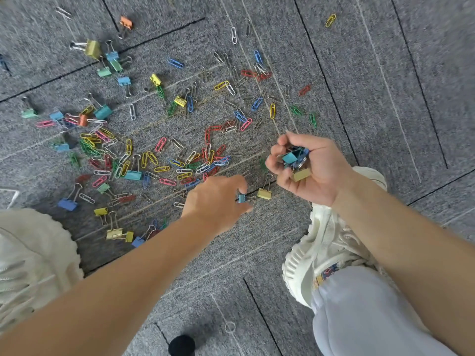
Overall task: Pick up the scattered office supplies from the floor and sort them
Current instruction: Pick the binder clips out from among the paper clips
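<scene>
At the far left, the toe of my pale left shoe (33, 258) rests on a grey carpet (359, 86). Coloured paper clips (159, 160) are strewn thickly across the carpet from the left to the middle, in pink, yellow, blue, green, red and white. Loose binder clips (102, 111) lie scattered among them, mostly toward the left side and the near edge of the pile. Near the centre, my left hand (216, 201) reaches down with its back to the camera. Its thumb and fingers pinch a small blue binder clip (241, 198) that lies on the carpet. A yellow binder clip (264, 194) lies just beside it on the right. Further right, my right hand (308, 168) is held palm up above the carpet, its fingers curled around a handful of binder clips (295, 158), teal, blue and gold. Below that arm is my white right shoe (321, 253).
</scene>
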Motion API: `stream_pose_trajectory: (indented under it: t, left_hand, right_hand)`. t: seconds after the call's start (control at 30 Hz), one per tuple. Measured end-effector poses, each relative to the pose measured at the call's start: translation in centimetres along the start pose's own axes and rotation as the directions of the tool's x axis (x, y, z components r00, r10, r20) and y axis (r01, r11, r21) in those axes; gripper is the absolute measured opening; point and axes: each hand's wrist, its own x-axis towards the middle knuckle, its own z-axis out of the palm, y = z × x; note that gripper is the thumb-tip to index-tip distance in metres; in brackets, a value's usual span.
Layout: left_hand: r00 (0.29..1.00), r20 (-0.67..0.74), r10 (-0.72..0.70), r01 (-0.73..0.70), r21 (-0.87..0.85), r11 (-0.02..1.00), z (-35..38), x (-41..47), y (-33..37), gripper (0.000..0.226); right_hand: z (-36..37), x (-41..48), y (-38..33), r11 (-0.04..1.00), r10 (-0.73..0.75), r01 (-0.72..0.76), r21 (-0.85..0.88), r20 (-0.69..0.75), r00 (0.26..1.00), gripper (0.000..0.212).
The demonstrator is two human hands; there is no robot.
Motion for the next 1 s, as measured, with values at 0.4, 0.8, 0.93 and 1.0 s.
stream_pose_trajectory:
  t: [0.4, 0.8, 0.93, 1.0]
  left_hand:
    - [0.999, 0.045, 0.031, -0.037, 0.136, 0.990, 0.7, 0.5, -0.2, 0.032]
    - [0.999, 0.002, 0.046, -0.046, 0.091, 0.995, 1.2, 1.0, -1.9, 0.025]
    - [0.999, 0.010, 0.051, -0.050, -0.025, 0.998, 0.9, 1.3, -2.3, 0.024]
    - [0.999, -0.011, 0.038, -0.039, -0.113, 0.993, 0.5, 1.6, -2.4, 0.025]
  right_hand:
    - [0.1, 0.4, 1.3, -0.524, -0.065, -0.028, -0.851, 0.007, 0.998, 0.019]
    - [0.0, 1.3, 2.2, -0.759, -0.153, -0.018, -0.651, 0.151, 0.977, 0.032]
    - [0.1, 1.6, 2.1, -0.758, -0.145, -0.018, -0.652, 0.142, 0.979, 0.023]
    - [0.2, 1.6, 2.0, -0.772, -0.140, -0.029, -0.635, 0.126, 0.982, 0.026]
